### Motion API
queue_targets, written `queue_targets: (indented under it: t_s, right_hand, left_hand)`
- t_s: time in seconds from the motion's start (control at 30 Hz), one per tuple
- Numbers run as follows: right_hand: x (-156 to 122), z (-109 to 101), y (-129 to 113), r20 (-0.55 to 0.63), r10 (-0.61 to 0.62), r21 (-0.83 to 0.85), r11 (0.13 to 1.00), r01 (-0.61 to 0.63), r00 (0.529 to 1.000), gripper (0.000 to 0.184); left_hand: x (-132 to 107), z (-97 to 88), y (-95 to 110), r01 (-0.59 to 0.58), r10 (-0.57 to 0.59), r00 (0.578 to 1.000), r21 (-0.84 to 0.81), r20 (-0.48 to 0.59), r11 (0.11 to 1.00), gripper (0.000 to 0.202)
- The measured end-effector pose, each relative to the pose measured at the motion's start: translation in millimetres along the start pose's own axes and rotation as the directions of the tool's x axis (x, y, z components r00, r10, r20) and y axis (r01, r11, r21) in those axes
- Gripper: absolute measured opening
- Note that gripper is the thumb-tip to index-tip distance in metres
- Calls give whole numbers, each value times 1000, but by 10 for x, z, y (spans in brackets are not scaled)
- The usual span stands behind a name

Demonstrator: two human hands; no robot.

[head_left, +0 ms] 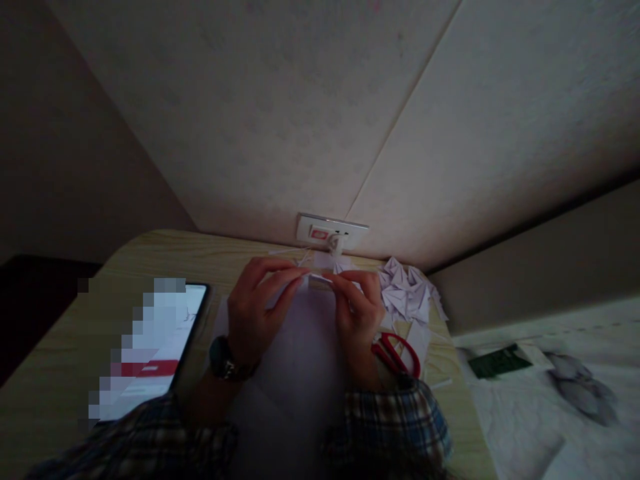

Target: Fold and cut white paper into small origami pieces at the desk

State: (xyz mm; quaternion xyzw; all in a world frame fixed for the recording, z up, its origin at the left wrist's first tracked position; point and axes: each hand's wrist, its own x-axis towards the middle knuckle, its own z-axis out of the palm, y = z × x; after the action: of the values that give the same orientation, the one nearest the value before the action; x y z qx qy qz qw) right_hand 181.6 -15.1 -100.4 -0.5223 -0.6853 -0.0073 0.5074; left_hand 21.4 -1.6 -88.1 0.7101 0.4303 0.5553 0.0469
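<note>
A small folded piece of white paper [320, 279] is held up between both hands, above a larger white sheet [300, 360] on the table. My left hand [260, 303], with a dark watch [223, 358] on its wrist, pinches the paper's left end between thumb and fingers. At the other end, my right hand [359, 303] pinches it the same way. Red-handled scissors [397, 353] lie just beside my right wrist, their blades partly hidden. Several folded white paper pieces [405, 290] are heaped to the right of that hand.
On the left of the wooden table [150, 257] lies a phone [160, 367], its screen lit and partly blurred out. A wall socket [333, 230] with a plug [336, 244] is close behind the hands. Beyond the table's right edge, a green packet [500, 362] rests on white fabric [525, 413].
</note>
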Motion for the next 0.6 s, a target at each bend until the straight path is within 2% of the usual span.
queue_targets:
  t_s: [0.17,0.23,0.3,0.37,0.43,0.5,0.6]
  right_hand:
    - [-6,5,-4,8,-46,-1,999,46,999,25]
    - [2,8,-6,21,-43,1,999,43,999,26]
    - [12,5,-3,1,-10,-1,1000,10,1000,29]
    - [16,-2,8,-50,54,-4,998,-55,997,39]
    - [13,-7,26,-92,132,12,991,-131,987,48]
    - [6,-4,43,-94,177,57,983,-172,980,50]
    - [4,15,45,-31,181,119,977,-177,983,41]
  left_hand:
    - [10,-5,36,-34,35,998,-38,46,999,13]
    - [3,-8,50,-22,23,999,-53,31,998,15]
    - [-4,-16,48,23,-24,999,-56,-27,998,17]
    - [-4,-28,18,91,-98,985,-56,-141,994,16]
    - [3,-44,-42,173,-188,939,-77,-288,982,12]
    - [12,-65,-119,249,-278,867,-125,-413,960,8]
    - [27,-95,-227,336,-394,770,-206,-503,919,9]
